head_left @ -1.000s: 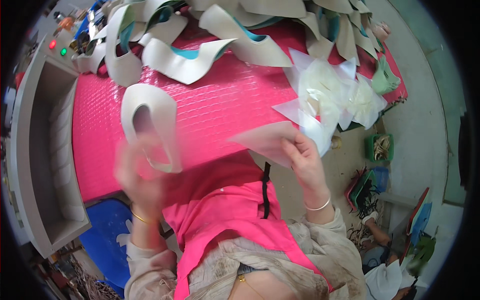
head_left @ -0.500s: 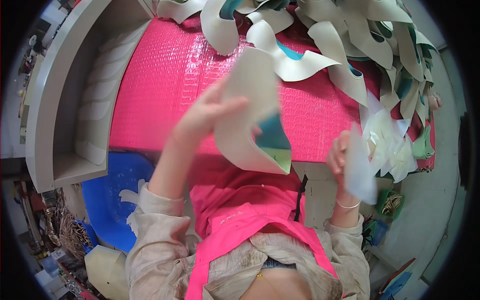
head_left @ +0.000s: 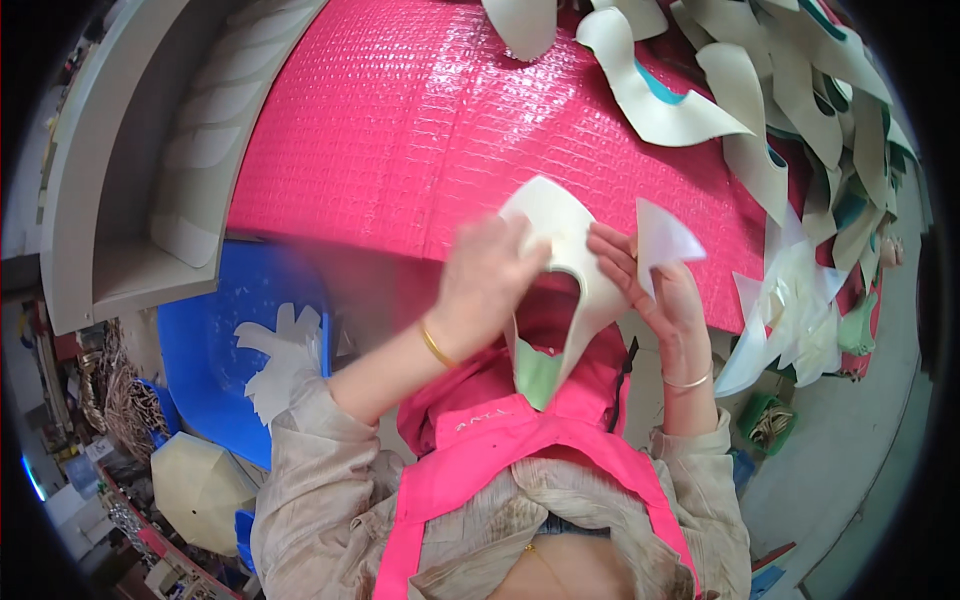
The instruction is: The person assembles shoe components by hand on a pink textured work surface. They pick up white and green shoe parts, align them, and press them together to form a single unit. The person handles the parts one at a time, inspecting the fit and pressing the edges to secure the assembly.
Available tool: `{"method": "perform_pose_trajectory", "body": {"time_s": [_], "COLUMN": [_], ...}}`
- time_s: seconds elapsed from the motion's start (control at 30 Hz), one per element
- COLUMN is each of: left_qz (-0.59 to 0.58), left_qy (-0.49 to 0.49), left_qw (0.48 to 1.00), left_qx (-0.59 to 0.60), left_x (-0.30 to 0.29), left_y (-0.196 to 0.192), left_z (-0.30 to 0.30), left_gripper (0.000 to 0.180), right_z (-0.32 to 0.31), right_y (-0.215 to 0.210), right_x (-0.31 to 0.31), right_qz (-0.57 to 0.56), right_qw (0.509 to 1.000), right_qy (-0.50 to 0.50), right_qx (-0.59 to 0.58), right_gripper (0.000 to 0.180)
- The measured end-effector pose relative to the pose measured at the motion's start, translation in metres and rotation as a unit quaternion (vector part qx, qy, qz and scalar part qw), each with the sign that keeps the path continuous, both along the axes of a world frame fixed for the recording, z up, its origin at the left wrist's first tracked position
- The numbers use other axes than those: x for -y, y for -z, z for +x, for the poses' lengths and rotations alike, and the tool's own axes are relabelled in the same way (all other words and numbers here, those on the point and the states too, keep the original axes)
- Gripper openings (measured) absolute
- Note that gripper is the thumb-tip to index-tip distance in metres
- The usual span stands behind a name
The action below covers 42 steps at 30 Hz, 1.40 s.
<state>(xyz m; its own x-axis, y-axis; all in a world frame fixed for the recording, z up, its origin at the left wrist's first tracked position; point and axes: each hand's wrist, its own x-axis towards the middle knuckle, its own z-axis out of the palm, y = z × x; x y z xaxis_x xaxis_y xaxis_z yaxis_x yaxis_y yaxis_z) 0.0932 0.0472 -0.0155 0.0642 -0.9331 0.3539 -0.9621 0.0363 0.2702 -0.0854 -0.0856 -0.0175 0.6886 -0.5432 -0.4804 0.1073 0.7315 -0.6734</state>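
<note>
A cream shoe upper (head_left: 562,225), curved and lined with pale green at its lower tip, is held over the apron at the table's near edge. My left hand (head_left: 486,275), smeared by motion, closes on its left side. My right hand (head_left: 655,280) has its fingers along the upper's right edge. A translucent white sheet piece (head_left: 667,235) is also in my right hand, sticking up past the fingers; how the fingers grip it is partly hidden.
The pink-covered table (head_left: 400,150) carries a heap of cream uppers (head_left: 800,90) at the far right. More translucent pieces (head_left: 790,315) lie at its right edge. A grey rack (head_left: 75,230) stands left, above a blue chair (head_left: 205,370) with white scraps (head_left: 285,355).
The shoe upper has come lower and turned. My left hand moved right and down onto it, while my right hand came left to the upper with the translucent piece. The view shifted left.
</note>
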Motion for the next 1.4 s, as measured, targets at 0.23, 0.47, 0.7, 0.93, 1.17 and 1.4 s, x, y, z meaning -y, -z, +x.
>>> {"method": "perform_pose_trajectory", "body": {"time_s": [0.23, 0.47, 0.7, 0.93, 1.17, 1.4], "left_qz": [0.199, 0.221, 0.243, 0.271, 0.001, 0.039], "left_qy": [-0.121, -0.172, -0.172, -0.188, -0.006, -0.007], "left_qw": [0.568, 0.727, 0.722, 0.79, 0.999, 0.989], "left_qx": [-0.79, -0.627, -0.624, -0.518, -0.041, -0.145], "left_x": [0.008, 0.005, 0.013, 0.018, 0.01, 0.007], "left_y": [0.0, 0.012, 0.003, -0.001, -0.001, 0.034], "left_z": [0.051, 0.039, 0.042, 0.038, 0.015, 0.001], "left_gripper": [0.031, 0.019, 0.018, 0.018, 0.036, 0.052], "right_z": [0.059, 0.066, 0.066, 0.069, 0.071, 0.03], "right_y": [-0.003, 0.009, 0.01, 0.013, 0.009, -0.02], "right_x": [0.018, 0.019, 0.017, 0.019, 0.013, 0.0], "right_qz": [-0.277, -0.356, -0.341, -0.373, -0.518, -0.674], "right_qw": [0.92, 0.851, 0.861, 0.837, 0.728, 0.61], "right_qy": [-0.2, -0.181, -0.145, -0.157, -0.169, -0.187], "right_qx": [-0.194, -0.342, -0.349, -0.368, -0.415, -0.371], "right_gripper": [0.025, 0.024, 0.026, 0.028, 0.028, 0.038]}}
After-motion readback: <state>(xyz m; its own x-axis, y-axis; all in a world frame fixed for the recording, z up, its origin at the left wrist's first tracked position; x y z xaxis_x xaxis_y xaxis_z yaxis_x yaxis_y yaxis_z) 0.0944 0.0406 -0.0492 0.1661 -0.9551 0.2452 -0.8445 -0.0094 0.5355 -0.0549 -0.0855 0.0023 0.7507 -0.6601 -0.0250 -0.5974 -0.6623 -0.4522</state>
